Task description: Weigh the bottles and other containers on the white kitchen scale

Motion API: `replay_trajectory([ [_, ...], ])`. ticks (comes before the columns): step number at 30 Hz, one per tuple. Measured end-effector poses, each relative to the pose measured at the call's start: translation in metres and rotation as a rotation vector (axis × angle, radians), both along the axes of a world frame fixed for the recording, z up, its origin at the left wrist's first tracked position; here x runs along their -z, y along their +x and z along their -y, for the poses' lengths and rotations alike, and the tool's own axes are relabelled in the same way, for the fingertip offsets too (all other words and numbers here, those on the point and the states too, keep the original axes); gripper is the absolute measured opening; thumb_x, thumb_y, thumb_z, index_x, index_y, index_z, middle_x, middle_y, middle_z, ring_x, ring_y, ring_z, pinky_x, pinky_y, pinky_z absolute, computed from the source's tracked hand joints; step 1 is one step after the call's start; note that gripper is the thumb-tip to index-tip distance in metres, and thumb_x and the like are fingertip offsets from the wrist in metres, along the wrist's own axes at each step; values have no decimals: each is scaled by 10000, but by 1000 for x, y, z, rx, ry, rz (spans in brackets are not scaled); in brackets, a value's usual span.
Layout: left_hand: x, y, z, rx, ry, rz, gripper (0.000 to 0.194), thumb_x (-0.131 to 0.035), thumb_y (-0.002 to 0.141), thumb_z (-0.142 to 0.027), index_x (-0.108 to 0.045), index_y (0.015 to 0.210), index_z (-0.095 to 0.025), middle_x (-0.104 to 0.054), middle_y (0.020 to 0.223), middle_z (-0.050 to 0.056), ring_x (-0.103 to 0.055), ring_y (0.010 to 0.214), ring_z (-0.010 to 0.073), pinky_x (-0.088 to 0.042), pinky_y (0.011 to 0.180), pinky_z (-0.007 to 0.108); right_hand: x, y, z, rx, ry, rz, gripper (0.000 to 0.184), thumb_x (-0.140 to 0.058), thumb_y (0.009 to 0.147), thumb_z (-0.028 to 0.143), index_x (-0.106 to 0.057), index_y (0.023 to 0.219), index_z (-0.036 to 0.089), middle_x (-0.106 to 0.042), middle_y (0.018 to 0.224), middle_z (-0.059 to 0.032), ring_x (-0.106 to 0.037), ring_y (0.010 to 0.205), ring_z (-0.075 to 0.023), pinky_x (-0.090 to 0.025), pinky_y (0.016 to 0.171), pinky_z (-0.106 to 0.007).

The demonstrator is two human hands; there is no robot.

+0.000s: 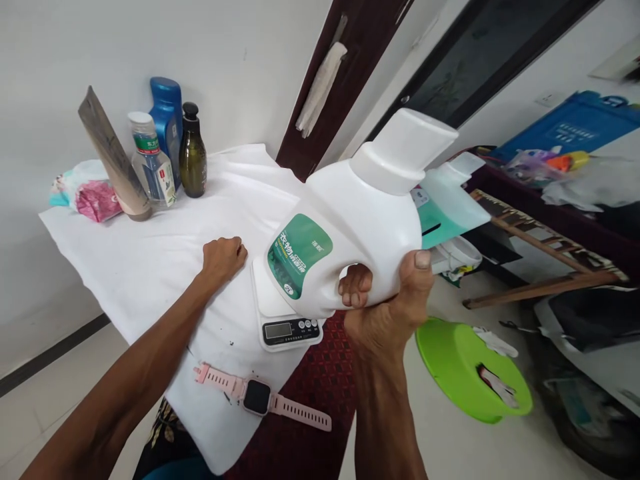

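Note:
My right hand [387, 303] grips the handle of a large white detergent jug [350, 220] with a green label, holding it tilted just above a small white digital scale [287, 320]. Whether the jug's base touches the scale platform I cannot tell. Curled into a fist, my left hand [223, 258] rests on the white cloth [150, 260] just left of the scale, with nothing visible in it. A pink smartwatch [260, 397] lies flat on the cloth in front of the scale.
At the back left stand a blue bottle [167, 120], a dark green bottle [193, 153], a clear bottle [151, 163], a brown tube [113, 157] and a pink packet [95, 197]. A green basin [470, 373] sits on the floor at right. A second white jug [453, 200] shows behind the first.

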State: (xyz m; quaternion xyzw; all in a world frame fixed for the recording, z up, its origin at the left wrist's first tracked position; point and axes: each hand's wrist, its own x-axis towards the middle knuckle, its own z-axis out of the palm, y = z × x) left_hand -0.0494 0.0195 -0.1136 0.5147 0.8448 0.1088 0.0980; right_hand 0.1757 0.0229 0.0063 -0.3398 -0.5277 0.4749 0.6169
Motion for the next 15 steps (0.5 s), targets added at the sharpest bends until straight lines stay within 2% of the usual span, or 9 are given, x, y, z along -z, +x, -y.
replay_trajectory([
  [7,-3,1,0,-1,-24,-27,436,-402,1060,-346,-805,1104,-185,-802,1019,170,-753,1015,345,-412,776,378,-2,-6,6,-26,-35,26,727,-696,829,841,-526,424,263,-385,375,27,-369,335,-129,-340,379,-330],
  [15,-3,0,-2,1,-27,-10,433,-404,1056,-345,-804,1088,-181,-802,1020,165,-752,1006,341,-407,771,378,-3,2,12,-52,-50,85,684,-650,884,827,-531,513,264,-422,455,32,-396,401,-146,-456,467,-355],
])
